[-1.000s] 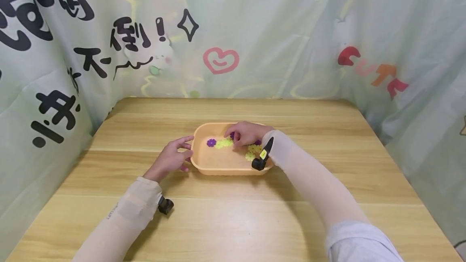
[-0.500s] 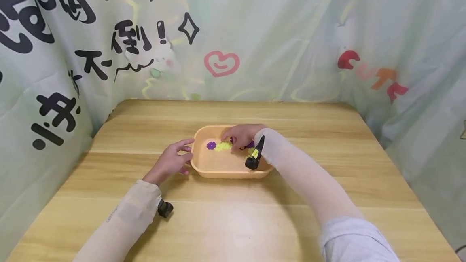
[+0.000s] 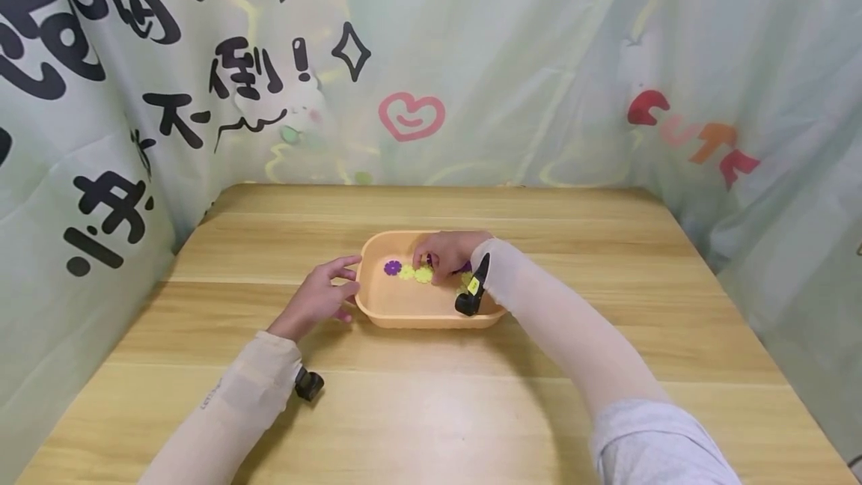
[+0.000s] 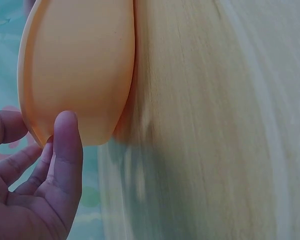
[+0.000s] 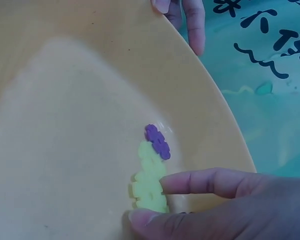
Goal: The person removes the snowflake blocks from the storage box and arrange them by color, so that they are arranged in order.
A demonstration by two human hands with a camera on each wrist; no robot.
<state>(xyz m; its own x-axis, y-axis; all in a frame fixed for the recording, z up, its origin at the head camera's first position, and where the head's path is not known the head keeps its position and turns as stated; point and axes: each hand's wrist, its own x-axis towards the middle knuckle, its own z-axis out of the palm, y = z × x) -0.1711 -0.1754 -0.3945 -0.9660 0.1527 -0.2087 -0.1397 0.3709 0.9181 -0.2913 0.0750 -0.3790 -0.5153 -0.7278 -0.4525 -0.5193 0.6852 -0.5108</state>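
My right hand [image 3: 444,251] reaches into a shallow peach-coloured plastic tub [image 3: 431,320]. Its thumb and index finger lie on either side of a yellow flower-shaped disc [image 5: 151,192] and pinch it at the edges. That disc is in a row with another yellow disc [image 3: 406,272] and a purple flower-shaped disc [image 3: 393,267] on the tub floor. More purple and yellow discs [image 3: 467,280] are partly hidden under my right hand and wrist. At the tub's left end, my left hand [image 4: 40,185] touches the rim and outer wall with thumb and fingers mostly straight.
The tub stands on a wood-grain table [image 3: 404,410]. A pale printed curtain [image 3: 512,58] hangs along the back and both sides. Each wrist carries a small black camera [image 3: 308,384].
My right hand has shifted slightly left, and the yellow discs beside the purple one now look more spread apart. The left hand stays at the tub's left end.
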